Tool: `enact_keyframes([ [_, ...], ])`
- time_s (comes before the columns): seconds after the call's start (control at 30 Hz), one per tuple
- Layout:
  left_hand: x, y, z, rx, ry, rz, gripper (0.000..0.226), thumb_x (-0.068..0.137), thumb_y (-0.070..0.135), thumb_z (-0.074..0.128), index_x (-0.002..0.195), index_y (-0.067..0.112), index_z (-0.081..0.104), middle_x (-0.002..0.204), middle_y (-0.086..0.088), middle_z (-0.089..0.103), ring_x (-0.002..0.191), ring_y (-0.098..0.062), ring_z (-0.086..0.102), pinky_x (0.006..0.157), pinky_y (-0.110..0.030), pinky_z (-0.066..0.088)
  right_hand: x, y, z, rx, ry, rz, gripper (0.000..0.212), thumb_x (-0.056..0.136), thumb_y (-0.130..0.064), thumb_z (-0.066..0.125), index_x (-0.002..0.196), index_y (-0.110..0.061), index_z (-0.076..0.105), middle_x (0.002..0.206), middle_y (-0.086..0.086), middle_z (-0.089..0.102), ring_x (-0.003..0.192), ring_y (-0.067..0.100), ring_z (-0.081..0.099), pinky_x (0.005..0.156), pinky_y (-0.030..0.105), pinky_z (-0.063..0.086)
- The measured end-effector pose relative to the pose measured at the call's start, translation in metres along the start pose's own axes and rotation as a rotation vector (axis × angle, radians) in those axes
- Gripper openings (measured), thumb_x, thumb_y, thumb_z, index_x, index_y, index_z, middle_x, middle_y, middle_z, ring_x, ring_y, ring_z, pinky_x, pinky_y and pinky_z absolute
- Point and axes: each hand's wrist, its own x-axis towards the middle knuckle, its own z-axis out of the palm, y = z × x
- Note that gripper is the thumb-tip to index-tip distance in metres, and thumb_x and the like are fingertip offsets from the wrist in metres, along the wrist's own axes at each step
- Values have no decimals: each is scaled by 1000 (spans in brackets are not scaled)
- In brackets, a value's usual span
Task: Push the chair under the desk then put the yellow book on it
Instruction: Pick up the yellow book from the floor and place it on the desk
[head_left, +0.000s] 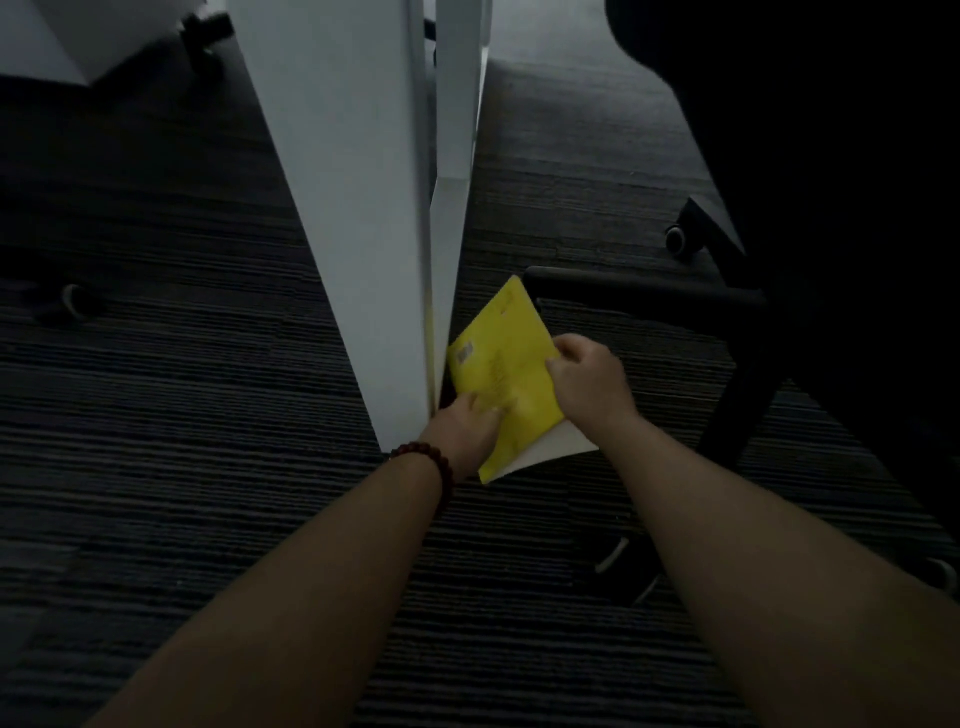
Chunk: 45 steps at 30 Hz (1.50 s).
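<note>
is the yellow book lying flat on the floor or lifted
Lifted and tilted: both hands, left and right, hold the book beside the white panel.

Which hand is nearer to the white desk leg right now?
Left. The left hand holds the yellow book at its lower edge, right beside the white desk leg. The right hand grips the book's far side, toward the chair.

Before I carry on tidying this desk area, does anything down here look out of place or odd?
Yes: the yellow book is down at floor level, leaning by the white desk panel, with both hands on it, left hand and right hand. Its cover lifts off the white pages at the near corner. The chair stands beside it.
</note>
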Motion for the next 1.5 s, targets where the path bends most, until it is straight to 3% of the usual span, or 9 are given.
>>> enact_keyframes([
  [0.27,-12,25,0,-319,193,75,63,95,31,53,147,12,24,145,-10,41,123,-33,50,100,-46,46,-15,-21,-40,365,178,89,23,92,-12,50,76,-20,65,81,3,61,81,24,58,69,32,41],
  [0.4,-23,37,-5,-535,223,87,59,92,15,59,144,11,30,133,-8,44,119,-31,52,87,-47,54,-26,-16,-55,326,151,206,23,92,-14,51,105,-2,66,107,14,61,91,20,52,75,29,40],
  [0.57,-47,58,-25,-634,144,63,63,89,9,62,142,11,29,134,-14,46,115,-31,54,85,-44,54,-47,-37,-67,585,-15,453,35,92,-36,53,121,-15,52,117,10,59,100,32,61,88,45,51],
  [0.73,-83,79,-62,-504,-62,9,25,88,11,65,110,8,56,114,-12,61,98,-25,63,81,-36,56,-63,-73,-76,207,21,512,64,89,-45,57,139,-7,41,136,14,49,116,35,53,100,44,43],
  [0.87,-111,90,-83,-562,-170,-99,22,88,11,61,108,6,53,87,-9,66,72,-19,68,70,-29,57,-80,-93,-78,90,22,522,57,90,-37,57,136,-7,43,132,13,50,115,31,52,99,41,43],
  [1.17,-132,93,-94,-670,-90,-118,35,98,16,49,129,2,46,89,-8,54,74,-19,56,68,-31,51,-113,-114,-90,91,-10,533,51,93,-24,51,140,-5,38,135,17,45,118,34,46,93,39,38],
  [1.3,-141,92,-105,-592,-120,-138,38,93,6,49,130,-2,46,98,-15,61,82,-27,62,74,-37,52,-126,-128,-93,113,-55,583,30,94,-19,47,119,-2,50,127,20,52,116,35,51,98,43,43],
  [1.4,-157,97,-117,-541,-191,-146,37,91,5,50,128,4,50,109,-14,63,82,-22,62,70,-34,53,-139,-136,-92,306,-124,634,31,98,-31,41,81,-9,56,90,16,63,99,31,61,85,46,49],
  [1.5,-182,110,-131,-540,-255,-174,32,92,5,47,125,8,51,113,-12,61,85,-23,62,74,-36,51,-156,-148,-93,335,-137,686,37,99,-37,38,97,-9,63,98,17,66,97,31,63,89,49,50],
])
